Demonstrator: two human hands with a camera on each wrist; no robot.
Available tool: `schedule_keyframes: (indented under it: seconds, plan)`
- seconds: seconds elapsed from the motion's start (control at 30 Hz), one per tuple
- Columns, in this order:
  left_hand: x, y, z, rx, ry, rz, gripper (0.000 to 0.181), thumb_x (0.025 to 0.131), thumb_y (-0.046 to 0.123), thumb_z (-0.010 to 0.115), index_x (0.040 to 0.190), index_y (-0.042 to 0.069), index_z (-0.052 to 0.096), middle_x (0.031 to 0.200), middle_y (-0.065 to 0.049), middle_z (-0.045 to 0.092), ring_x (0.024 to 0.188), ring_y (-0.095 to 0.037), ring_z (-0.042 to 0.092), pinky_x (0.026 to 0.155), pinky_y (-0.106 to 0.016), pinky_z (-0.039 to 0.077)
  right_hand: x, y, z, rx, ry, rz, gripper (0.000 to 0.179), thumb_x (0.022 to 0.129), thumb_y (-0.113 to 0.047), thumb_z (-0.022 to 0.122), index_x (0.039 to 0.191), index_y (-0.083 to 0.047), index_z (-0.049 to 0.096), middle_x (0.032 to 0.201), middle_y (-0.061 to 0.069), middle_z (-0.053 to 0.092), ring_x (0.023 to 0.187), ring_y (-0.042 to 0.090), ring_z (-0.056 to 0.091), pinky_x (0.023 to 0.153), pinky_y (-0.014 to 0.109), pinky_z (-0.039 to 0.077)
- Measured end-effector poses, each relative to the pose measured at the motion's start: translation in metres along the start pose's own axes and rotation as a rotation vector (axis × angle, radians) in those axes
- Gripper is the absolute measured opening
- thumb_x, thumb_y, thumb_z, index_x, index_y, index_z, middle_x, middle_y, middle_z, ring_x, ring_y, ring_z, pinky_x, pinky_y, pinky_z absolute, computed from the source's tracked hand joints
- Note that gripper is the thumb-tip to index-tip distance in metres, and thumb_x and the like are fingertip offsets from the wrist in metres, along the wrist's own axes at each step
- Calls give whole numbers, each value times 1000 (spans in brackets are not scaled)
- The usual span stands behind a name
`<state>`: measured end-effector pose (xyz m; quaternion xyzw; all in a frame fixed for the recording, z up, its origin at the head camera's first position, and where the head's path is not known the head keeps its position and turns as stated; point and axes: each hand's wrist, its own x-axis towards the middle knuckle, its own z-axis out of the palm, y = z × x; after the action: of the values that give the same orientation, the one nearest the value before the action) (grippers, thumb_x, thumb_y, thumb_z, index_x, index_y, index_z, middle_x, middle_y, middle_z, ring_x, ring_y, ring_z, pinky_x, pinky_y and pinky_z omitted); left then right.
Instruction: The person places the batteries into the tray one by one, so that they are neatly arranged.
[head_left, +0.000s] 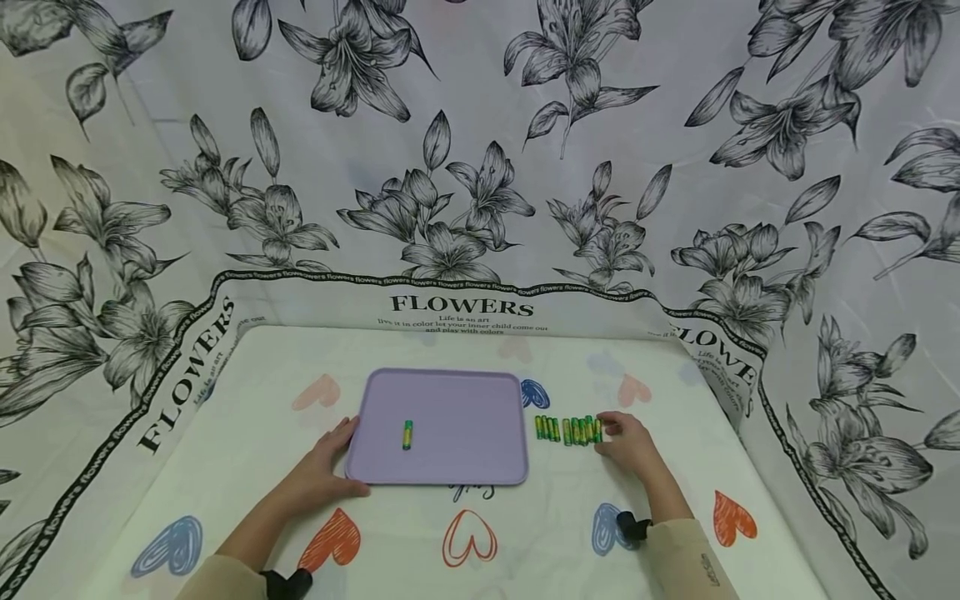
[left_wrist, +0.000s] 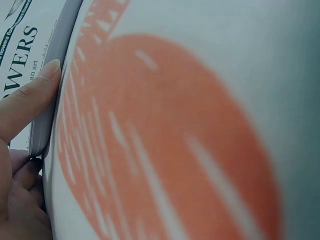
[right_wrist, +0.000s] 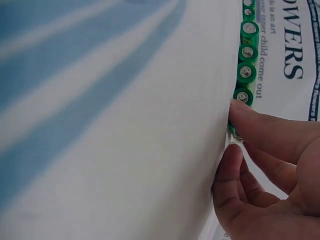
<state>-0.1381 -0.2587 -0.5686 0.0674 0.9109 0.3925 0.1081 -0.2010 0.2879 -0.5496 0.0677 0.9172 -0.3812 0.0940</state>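
On the table lies a purple tray point(head_left: 480, 433) with one green-and-yellow battery point(head_left: 407, 435) standing out near its left side. My left hand point(head_left: 318, 471) holds the tray's lower left corner, thumb along the front edge and fingers at the left edge. The left wrist view shows the thumb point(left_wrist: 35, 97) against the tray rim point(left_wrist: 46, 112). Right of the tray is a row of several green batteries point(head_left: 566, 430). At its right end, my right hand point(head_left: 628, 442) pinches the last battery point(right_wrist: 232, 131) between thumb and fingers, partly hiding it.
A white tablecloth point(head_left: 570, 517) printed with hearts covers the table. Behind and at both sides hangs a flower-printed curtain point(head_left: 465, 100) with a black lettered border. A dark wrist device sits on each sleeve.
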Motion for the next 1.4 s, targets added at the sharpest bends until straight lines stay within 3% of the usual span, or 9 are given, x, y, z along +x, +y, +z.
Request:
schedule_keyframes:
  seconds: [0.13,0.4,0.67,1.4]
  plan:
    - [1,0,0,-1,0,7,124,66,49,91,162,14,21,168,-21,14,151,-55,7,117,-73,12,-4,-1,-3,52,13,12,59,81,-3,81,136,-3,58,128,19,64,117,35,62,96,51,52]
    - [2,0,-4,33,-4,-1,125,65,51,90,163,18,20,169,-18,14,151,-54,6,116,-74,14,-13,-6,-6,188,13,-13,60,82,0,79,138,-2,57,135,21,61,120,36,64,87,37,60]
    - [0,0,0,12,-6,-5,125,65,49,90,163,15,20,168,-21,13,151,-55,6,116,-74,13,-17,-27,-7,216,16,-90,58,85,-4,77,139,-3,57,134,20,62,121,36,63,87,36,60]
    - [-1,0,0,15,2,-10,123,66,50,90,163,16,21,169,-19,14,151,-53,7,117,-73,14,-25,-90,12,240,6,-139,58,82,-7,81,137,-9,61,127,11,67,115,28,67,84,36,61]
